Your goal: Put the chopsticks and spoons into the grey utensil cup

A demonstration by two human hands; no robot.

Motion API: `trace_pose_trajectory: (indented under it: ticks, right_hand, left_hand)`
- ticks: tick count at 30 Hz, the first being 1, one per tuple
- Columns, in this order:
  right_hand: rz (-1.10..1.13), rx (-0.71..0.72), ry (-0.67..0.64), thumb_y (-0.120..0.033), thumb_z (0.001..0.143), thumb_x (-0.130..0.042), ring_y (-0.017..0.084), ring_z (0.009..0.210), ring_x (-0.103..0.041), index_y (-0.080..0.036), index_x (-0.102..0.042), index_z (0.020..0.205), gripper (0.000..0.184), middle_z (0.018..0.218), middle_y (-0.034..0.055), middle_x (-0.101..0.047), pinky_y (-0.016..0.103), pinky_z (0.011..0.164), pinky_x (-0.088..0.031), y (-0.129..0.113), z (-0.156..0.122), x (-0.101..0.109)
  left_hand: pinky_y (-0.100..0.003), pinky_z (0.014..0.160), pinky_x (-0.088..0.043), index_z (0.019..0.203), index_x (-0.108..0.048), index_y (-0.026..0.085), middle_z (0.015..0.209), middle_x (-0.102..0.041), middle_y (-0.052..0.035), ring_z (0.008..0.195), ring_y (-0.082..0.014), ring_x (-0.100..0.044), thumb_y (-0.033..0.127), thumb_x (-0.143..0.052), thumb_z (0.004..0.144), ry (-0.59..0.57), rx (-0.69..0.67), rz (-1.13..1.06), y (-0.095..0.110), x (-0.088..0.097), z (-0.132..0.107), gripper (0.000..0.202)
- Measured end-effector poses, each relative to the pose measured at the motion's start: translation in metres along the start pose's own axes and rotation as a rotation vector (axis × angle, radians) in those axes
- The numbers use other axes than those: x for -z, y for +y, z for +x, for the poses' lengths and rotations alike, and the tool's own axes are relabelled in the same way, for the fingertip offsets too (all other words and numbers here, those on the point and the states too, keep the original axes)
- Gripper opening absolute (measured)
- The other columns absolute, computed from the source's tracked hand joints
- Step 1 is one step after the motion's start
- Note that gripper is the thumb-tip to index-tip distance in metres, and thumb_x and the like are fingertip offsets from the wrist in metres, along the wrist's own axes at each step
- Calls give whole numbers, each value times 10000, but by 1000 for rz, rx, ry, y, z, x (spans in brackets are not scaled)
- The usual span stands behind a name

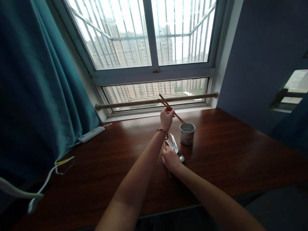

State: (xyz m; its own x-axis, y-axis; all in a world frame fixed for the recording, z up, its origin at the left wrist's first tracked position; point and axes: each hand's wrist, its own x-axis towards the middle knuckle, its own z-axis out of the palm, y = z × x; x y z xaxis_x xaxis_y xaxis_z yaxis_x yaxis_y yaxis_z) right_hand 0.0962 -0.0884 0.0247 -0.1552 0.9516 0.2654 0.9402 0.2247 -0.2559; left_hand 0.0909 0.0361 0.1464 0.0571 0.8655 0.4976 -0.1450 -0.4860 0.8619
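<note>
My left hand (166, 118) is raised above the dark wooden table (240, 150) and pinches a pair of chopsticks (176, 115), tips slanting down into a small grey utensil cup (187, 133). A red bracelet circles that wrist. My right hand (170, 158) rests on the table just in front of the cup, fingers curled over more chopsticks (169, 173). A white ceramic spoon (172, 146) and a metal spoon (180, 155) lie right beside it.
A white power strip (90, 134) with a trailing cable (45, 183) lies at the table's left back. A teal curtain (36, 96) hangs on the left. A barred window (149, 48) and a wooden rod (156, 100) run along the back.
</note>
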Motion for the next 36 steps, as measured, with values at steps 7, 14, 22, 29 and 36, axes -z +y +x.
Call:
trace_pose_trajectory:
  ticks: [7,14,22,29,36]
  right_hand:
    - [-12,15,-6,-134,771,-486,197,873,-524,-98,-564,941,191,920,112,-541,259,761,-420,0,0,-5]
    - [-25,-24,-19,-178,785,-501,210,839,-547,-82,-568,941,195,919,133,-547,272,719,-448,-3,-2,0]
    - [-2,-121,-59,-185,802,-477,211,803,-588,-67,-607,915,209,890,146,-584,270,689,-461,-10,-3,6]
    - [-29,-171,-235,-88,714,-541,239,847,-609,-58,-647,890,207,891,175,-628,285,706,-467,-32,21,10]
    - [19,-218,-268,-140,677,-560,222,795,-618,-93,-658,840,196,863,158,-649,246,631,-441,-35,55,28]
  left_hand:
    - [-219,511,-477,787,-541,121,723,-581,-41,619,-125,-560,161,-571,679,-95,43,372,-27,-5,-12,118]
    - [-231,520,-476,831,-553,81,772,-606,-81,615,-126,-564,158,-612,665,-226,182,293,-21,8,-18,193]
    - [-205,529,-457,925,-529,84,858,-605,-102,642,-107,-563,405,-550,739,14,180,135,-32,85,-56,371]
    - [-188,452,-376,775,-526,110,669,-589,-39,466,-73,-466,361,-506,727,200,268,348,-79,161,-94,256]
    - [-207,492,-384,777,-553,126,661,-606,-35,502,-105,-519,327,-472,745,266,342,579,-78,168,-102,219]
